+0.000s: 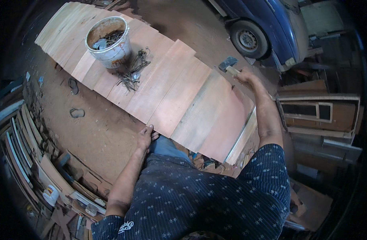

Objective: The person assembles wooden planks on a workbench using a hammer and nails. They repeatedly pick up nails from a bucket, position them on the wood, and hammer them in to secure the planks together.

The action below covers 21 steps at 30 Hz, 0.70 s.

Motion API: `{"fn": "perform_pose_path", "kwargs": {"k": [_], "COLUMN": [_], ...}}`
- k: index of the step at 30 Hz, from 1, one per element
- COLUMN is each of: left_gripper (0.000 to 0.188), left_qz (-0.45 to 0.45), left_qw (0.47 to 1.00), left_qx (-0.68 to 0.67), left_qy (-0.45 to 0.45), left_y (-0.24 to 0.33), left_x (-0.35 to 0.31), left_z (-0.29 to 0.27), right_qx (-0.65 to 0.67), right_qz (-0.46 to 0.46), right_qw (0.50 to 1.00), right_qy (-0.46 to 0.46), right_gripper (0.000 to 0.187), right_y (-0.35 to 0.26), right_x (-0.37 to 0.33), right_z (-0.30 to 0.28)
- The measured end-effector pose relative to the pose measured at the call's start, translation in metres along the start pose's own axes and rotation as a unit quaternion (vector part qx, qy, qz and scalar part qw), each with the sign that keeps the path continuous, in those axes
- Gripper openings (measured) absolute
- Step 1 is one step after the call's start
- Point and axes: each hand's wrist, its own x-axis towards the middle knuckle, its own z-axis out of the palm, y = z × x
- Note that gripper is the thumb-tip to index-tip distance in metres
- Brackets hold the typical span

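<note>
A long surface of pale wooden boards [167, 108], laid side by side, slants across the view in front of me. My right hand [247, 78] is closed around the handle of a hammer [228, 63], whose dark head is raised at the far right edge of the boards. At the near edge, my left hand [145, 138] grips a board, thumb by the top and fingers curled at the rim. Farther off, a white bucket [115, 56] stands on the boards with nails and a bluish scrap inside. Beside it lies a loose pile of nails [133, 72].
A blue vehicle with a wheel [248, 39] stands at the far right. Wooden frames [307, 112] lean at the right. Stacked curved wood strips [27, 140] and a small white tub [51, 195] fill the left. Two sandals [77, 113] lie on the dirt floor [99, 136].
</note>
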Motion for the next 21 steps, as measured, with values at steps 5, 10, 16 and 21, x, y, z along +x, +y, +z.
{"fn": "perform_pose_path", "kwargs": {"k": [5, 10, 16, 21], "left_gripper": [0.03, 0.031, 0.042, 0.041], "left_qz": [0.015, -0.102, -0.192, -0.167], "left_qw": [1.0, 0.99, 0.955, 0.965], "left_qx": [-0.015, 0.073, 0.121, 0.115], "left_qy": [-0.009, -0.056, -0.193, -0.166], "left_y": [-0.007, 0.001, -0.043, -0.081], "left_x": [0.006, -0.024, -0.052, -0.038], "left_z": [-0.007, 0.01, 0.05, 0.074], "right_qx": [-0.037, 0.075, 0.02, -0.056], "right_qz": [-0.022, 0.028, 0.076, 0.059], "right_qw": [0.998, 0.996, 0.996, 0.995], "right_qy": [0.042, 0.047, 0.044, 0.052], "right_gripper": [0.048, 0.049, 0.045, 0.05], "right_y": [0.008, 0.044, 0.068, 0.116], "right_x": [-0.028, -0.046, -0.049, -0.043], "right_z": [0.012, 0.022, 0.01, 0.03]}}
